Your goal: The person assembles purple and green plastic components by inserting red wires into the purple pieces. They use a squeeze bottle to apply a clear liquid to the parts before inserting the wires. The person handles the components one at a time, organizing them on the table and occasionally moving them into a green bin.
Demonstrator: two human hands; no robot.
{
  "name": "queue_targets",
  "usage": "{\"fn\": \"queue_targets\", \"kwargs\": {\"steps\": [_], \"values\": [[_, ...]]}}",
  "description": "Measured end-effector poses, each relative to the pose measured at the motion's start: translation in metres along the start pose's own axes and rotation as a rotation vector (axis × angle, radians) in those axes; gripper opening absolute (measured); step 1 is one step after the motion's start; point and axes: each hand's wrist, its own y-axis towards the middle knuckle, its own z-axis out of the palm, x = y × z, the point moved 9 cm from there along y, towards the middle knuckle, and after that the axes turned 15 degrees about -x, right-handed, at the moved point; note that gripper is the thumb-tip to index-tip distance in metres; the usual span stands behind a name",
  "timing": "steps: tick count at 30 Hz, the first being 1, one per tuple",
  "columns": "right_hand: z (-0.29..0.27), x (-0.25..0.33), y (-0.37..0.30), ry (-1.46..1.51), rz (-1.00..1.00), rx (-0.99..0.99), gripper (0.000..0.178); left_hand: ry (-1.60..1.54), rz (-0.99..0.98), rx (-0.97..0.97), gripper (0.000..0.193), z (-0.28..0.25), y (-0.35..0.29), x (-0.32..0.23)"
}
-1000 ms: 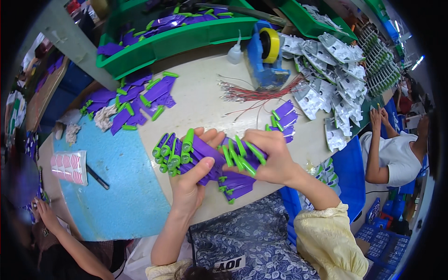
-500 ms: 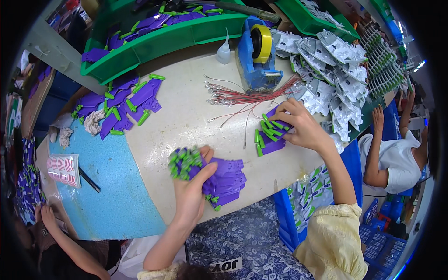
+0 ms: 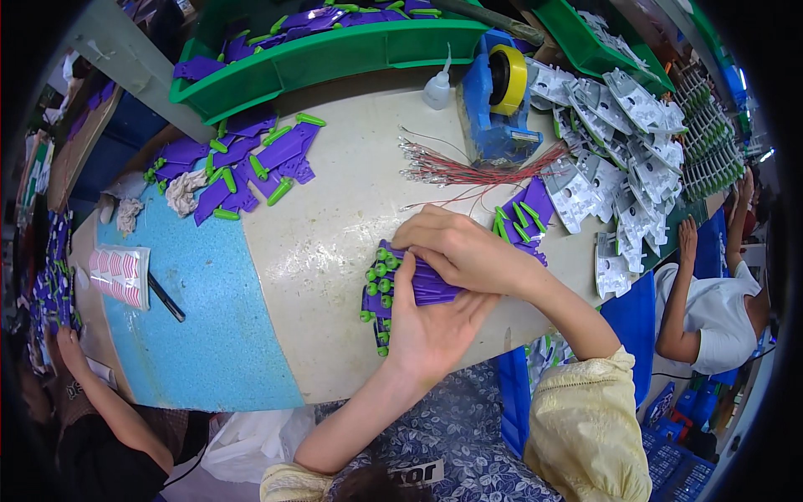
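My left hand [image 3: 431,335] is closed around a stack of flat purple plastic pieces with green tips [image 3: 433,289], just above the bench. The rounded green ends line up on the stack's left side. Curled over its far edge, my right hand [image 3: 460,251] presses on the same pieces; its fingertips are partly hidden. To the right of my hands lies a small group of loose purple pieces with green tips [image 3: 535,205]. Beyond it, a bundle of red wires [image 3: 477,173] rests on the bench.
A blue tape dispenser [image 3: 498,138] and a squeeze bottle [image 3: 436,90] stand at the back. Grey-white plastic parts [image 3: 585,188] are heaped on the right. Behind is a green bin [image 3: 335,71]; more purple pieces [image 3: 284,151] lie left. Co-workers sit on both sides.
My right hand has left the small group on the right and joined my left hand at the stack. The stack has turned and come closer to the right. The whole view has shifted slightly.
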Motion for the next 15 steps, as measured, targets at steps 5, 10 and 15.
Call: {"fn": "queue_targets", "kwargs": {"steps": [5, 10, 15], "values": [[0.000, 0.000, -0.007, 0.114, 0.018, -0.223, 0.015, 1.032, 0.364, 0.069, 0.039, 0.002, -0.077, -0.020], [-0.010, -0.039, -0.001, -0.111, 0.245, -0.431, 0.017, 1.963, 1.746, 0.144, 0.024, 0.078, -0.075, -0.121], [-0.018, -0.015, 0.021, -0.377, -0.076, -0.449, 0.012, 2.127, 1.402, 0.252, 0.025, 0.071, -0.060, -0.119]]}}
